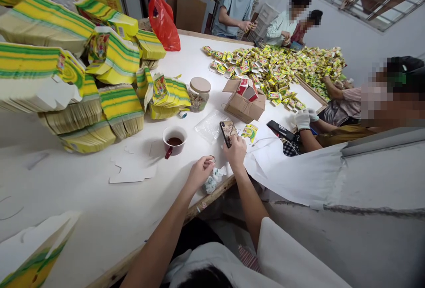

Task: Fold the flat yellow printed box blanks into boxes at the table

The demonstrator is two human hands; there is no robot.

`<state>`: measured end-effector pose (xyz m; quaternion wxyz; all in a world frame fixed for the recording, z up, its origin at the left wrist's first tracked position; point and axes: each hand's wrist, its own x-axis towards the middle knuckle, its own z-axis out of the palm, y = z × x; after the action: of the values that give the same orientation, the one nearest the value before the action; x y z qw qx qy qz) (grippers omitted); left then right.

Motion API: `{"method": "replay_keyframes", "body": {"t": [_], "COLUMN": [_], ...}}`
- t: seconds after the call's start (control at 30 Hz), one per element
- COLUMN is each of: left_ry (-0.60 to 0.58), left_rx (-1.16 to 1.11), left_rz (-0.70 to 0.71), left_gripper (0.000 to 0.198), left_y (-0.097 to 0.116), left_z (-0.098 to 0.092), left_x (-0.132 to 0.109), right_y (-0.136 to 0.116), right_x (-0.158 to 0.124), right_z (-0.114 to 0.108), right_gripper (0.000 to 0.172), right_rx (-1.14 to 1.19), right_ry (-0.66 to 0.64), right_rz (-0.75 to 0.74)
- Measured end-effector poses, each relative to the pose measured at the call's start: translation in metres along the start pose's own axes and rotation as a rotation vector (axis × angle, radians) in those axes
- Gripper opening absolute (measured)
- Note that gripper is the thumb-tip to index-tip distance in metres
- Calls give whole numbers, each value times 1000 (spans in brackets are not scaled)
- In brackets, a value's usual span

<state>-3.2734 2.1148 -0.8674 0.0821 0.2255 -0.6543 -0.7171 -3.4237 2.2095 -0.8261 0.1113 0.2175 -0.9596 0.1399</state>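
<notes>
White table (93, 195): right hand (236, 149) grasps phone (228, 129), handling it apparently current step; shifting it calls for steadiness; left hand (201, 171), grip unclear.

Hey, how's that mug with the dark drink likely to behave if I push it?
The mug would probably slosh, as dark liquid shows inside. Its crisp round rim suggests a stiff body. Standing upright, it may slide rather than tip under a gentle push.

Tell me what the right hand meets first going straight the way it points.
The right hand would meet the phone first; its fingers are already on it. Beyond, probably the clear plastic or the open cardboard box; depth makes it unclear which.
</notes>
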Motion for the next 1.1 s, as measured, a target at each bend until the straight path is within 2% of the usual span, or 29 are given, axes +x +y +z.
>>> {"method": "replay_keyframes", "body": {"t": [0.13,0.27,0.33,0.4,0.5,0.6,0.7,0.73,0.77,0.9,1.1], "left_ry": [14,36,94,202,373,471,513,521,531,577,660], "left_rx": [-10,-25,-36,-47,-65,-81,-83,-83,-83,-92,-72], "left_rz": [18,61,110,167,227,241,234,235,237,229,214], "left_gripper": [30,28,24,24,24,25,26,26,26,28,30], "left_y": [-3,3,12,21,32,37,35,34,32,24,11], "left_z": [0,-2,-3,-6,-9,-13,-19,-20,-22,-23,-22], "left_x": [1,0,-2,-8,-23,-45,-71,-79,-88,-116,-150], "right_y": [-11,-32,-45,-55,-64,-63,-59,-58,-57,-53,-24], "right_x": [-4,-20,-31,-41,-53,-64,-76,-79,-81,-76,-54], "right_z": [-13,-28,-32,-35,-39,-44,-46,-45,-44,-38,-47], "right_gripper": [29,34,31,30,33,35,64,70,69,38,26], "right_rx": [16,105,160,201,229,206,154,136,119,68,26], "right_ry": [-46,-108,-161,-218,-321,-479,-637,-671,-690,-647,-417], "right_rz": [-4,-102,-166,-213,-279,-360,-438,-450,-453,-393,-197]}}
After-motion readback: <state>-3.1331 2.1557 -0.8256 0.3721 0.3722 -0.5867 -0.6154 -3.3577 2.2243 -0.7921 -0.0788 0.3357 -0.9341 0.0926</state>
